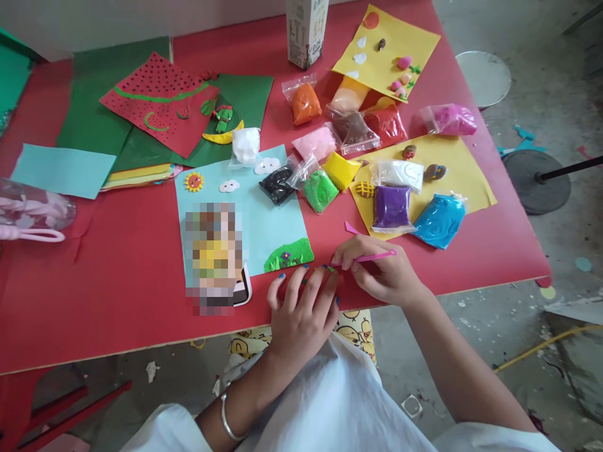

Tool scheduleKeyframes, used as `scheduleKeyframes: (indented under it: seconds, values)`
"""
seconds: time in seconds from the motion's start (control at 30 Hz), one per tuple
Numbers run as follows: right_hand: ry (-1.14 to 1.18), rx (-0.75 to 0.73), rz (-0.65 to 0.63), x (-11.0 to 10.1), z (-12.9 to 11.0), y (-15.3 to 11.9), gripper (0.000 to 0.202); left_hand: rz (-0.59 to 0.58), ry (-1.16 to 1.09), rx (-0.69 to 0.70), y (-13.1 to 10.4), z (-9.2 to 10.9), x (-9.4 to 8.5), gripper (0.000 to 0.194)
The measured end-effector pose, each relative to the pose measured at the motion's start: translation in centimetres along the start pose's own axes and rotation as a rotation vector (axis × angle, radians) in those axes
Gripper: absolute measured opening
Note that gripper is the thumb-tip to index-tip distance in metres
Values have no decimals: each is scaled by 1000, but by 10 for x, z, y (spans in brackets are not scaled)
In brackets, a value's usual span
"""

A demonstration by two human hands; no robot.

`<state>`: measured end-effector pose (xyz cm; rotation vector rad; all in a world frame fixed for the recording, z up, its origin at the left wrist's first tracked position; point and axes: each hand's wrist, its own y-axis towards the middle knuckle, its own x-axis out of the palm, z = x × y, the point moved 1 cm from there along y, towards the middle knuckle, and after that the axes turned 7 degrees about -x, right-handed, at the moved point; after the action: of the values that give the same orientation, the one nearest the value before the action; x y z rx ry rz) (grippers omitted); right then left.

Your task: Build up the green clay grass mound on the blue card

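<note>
My right hand [387, 276] is closed around a thin pink clay modelling tool [377, 256], its tip pointing down-left toward the table. Flat on the red table [127, 276], my left hand [301, 314] lies with fingers spread and blue nail polish showing. A small bit of green clay [331, 269] sits at the left fingertips, close to the tool's tip. Just beyond lies light blue paper [264, 220] bearing a green clay hill [294, 253], a sun [193, 182] and clouds [267, 166]. A phone [244, 292], its screen blurred out, rests on that paper's lower left.
Bags of coloured clay, among them purple [392, 207], blue [440, 220] and black [277, 185], lie beyond my hands. Yellow sheets [471, 169] with clay shapes are at right. A watermelon-patterned red sheet [160, 103], a carton [306, 31] and a clear bottle [38, 204] stand farther off.
</note>
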<state>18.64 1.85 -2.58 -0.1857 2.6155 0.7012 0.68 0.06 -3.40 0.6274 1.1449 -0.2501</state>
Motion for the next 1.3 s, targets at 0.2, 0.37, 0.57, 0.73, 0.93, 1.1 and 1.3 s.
scheduleKeyframes:
  seconds: [0.2, 0.37, 0.57, 0.73, 0.93, 1.1, 1.3]
  values:
    - [10, -3, 3, 0, 0, 0, 29, -1, 1, 2, 0, 0, 0, 33]
    - [2, 5, 9, 0, 0, 0, 29, 9, 2, 4, 0, 0, 0, 34]
    - [8, 8, 8, 0, 0, 0, 29, 5, 4, 3, 1, 0, 0, 34]
    - [-9, 11, 5, 0, 1, 0, 28, 4, 5, 4, 1, 0, 0, 34]
    - [6, 29, 10, 0, 2, -1, 29, 6, 2, 5, 1, 0, -1, 33]
    - [14, 48, 25, 0, 2, -1, 29, 1, 1, 9, 1, 0, 0, 34]
    - [22, 57, 31, 0, 2, -2, 28, 5, 9, 21, 1, 0, -1, 34]
